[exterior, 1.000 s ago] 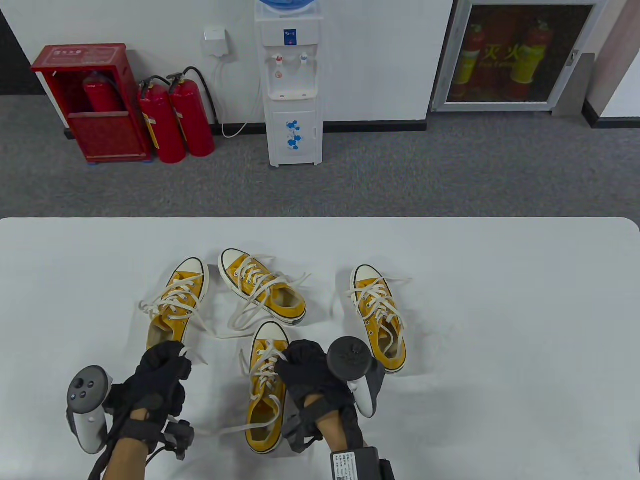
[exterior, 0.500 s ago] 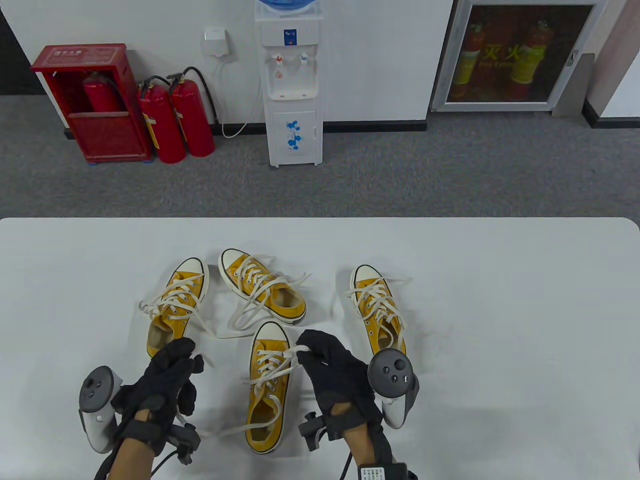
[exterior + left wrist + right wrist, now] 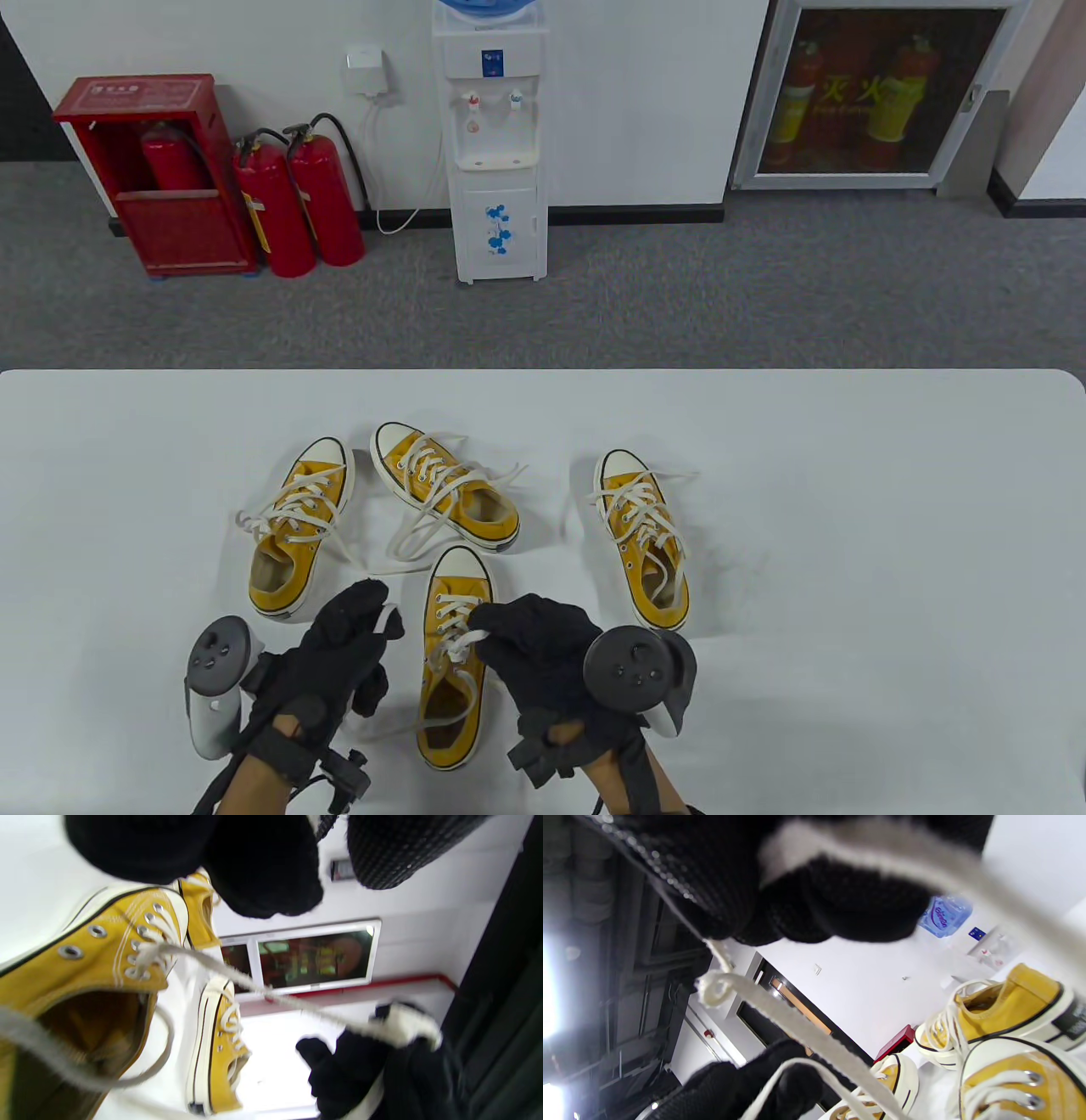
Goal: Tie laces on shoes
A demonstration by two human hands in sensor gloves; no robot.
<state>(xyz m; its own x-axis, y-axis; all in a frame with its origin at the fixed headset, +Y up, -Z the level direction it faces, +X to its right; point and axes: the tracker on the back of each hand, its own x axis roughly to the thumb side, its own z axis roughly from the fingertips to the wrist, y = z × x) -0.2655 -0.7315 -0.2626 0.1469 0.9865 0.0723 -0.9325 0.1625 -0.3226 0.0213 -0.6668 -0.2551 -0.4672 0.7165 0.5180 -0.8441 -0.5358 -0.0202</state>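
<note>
Shoes, four yellow canvas ones, sit on the white counter (image 3: 848, 509), and I take the nearest shoe (image 3: 454, 671) as my landmark, since it is the one I am lacing. It lies toe away from me, heel toward me, so its open throat faces my wrists and both lace ends can be drawn up and out to either side. Beyond its toe a second shoe (image 3: 445, 484) lies at an angle; beyond and to its left is a third (image 3: 297, 526); to its right, a little apart, stands the fourth (image 3: 642, 535). All three have loose laces trailing on the counter, so I judge them to be waiting their turn.

My right hand (image 3: 543, 649) hovers over the right flank of the nearest shoe, fingers curled and pinching one lace end (image 3: 462, 637) just above the eyelets; the left wrist view shows that strand running taut from the eyelets to my glove. My left hand (image 3: 339, 658) is just left of the shoe, fingers closed on the other lace end (image 3: 390, 615), whose slack loops down past the heel. I hold the two ends apart and raised, I think, so I can cross them for the first knot.
</note>
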